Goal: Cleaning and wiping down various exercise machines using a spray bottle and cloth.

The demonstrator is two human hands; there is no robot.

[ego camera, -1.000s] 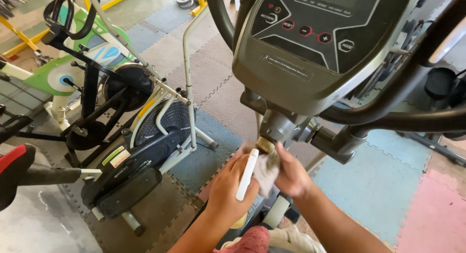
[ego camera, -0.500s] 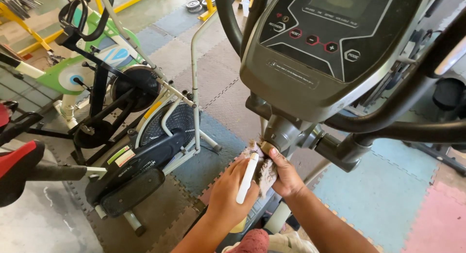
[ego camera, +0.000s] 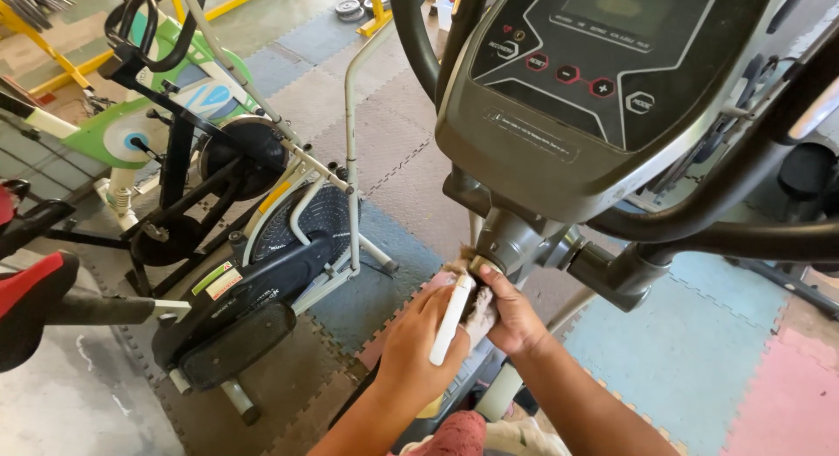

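Cleaning the neck of an exercise machine

Under the big console (ego camera: pixel 603 80), the left hand (ego camera: pixel 419 342) holds a slim white tube (ego camera: pixel 452 320) and the right hand (ego camera: pixel 516 314) presses a cloth (ego camera: pixel 479 312) at the grey column (ego camera: pixel 511 242); the tube could slip from that loose-looking grip and drop to the floor mats (ego camera: pixel 664 351).

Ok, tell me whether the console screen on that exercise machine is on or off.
It appears off: the console screen is a flat dull grey with no lit figures. Below it, the left hand and right hand press a cloth against the column.
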